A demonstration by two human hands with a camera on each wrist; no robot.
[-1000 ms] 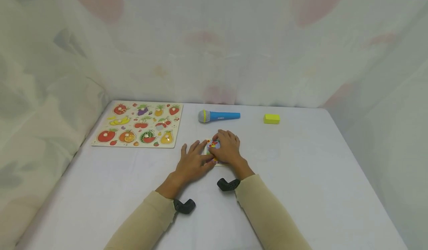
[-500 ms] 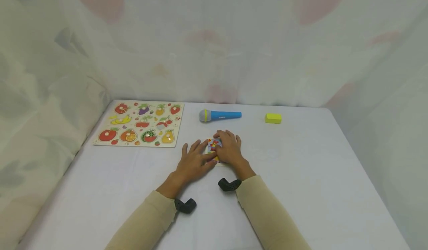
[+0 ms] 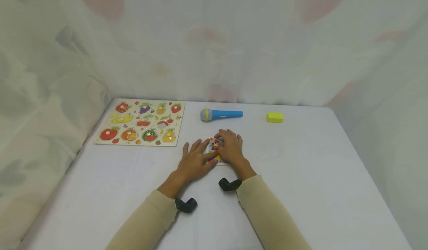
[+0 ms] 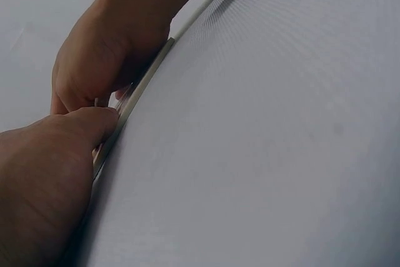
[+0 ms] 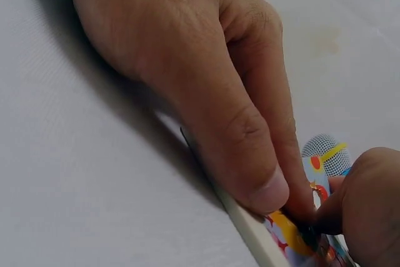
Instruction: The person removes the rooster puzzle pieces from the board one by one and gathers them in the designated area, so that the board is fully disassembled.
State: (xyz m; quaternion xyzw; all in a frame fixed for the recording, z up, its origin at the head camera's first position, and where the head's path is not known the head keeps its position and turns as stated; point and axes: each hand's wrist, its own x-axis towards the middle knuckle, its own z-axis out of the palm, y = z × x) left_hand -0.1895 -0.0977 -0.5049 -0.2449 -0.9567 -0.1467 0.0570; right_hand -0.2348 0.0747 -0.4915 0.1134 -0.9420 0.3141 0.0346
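Observation:
A small colourful picture puzzle (image 3: pixel 214 148) with a pale raised rim lies flat on the table between both hands. My left hand (image 3: pixel 192 164) rests on its left and near edges, the outer fingers spread. Its thumb (image 5: pixel 270 193) and index finger lie along the puzzle's near side in the right wrist view. My right hand (image 3: pixel 230 146) covers the right part with bent fingers, its thumb over the picture. In the left wrist view the right hand (image 4: pixel 103 54) seems to pinch at the puzzle, but whether a loose piece is between the fingertips is hidden.
A fruit peg board (image 3: pixel 140 123) lies at the back left. Behind the hands is a blue toy microphone (image 3: pixel 222 114), with a yellow block (image 3: pixel 275 117) to its right. Pale patterned cloth (image 3: pixel 214 45) walls in the back and sides of the white table (image 3: pixel 301 183).
My right thumb has slid right across the puzzle, uncovering more of the picture. The left hand stays in place on the edge. The whole view has shifted slightly.

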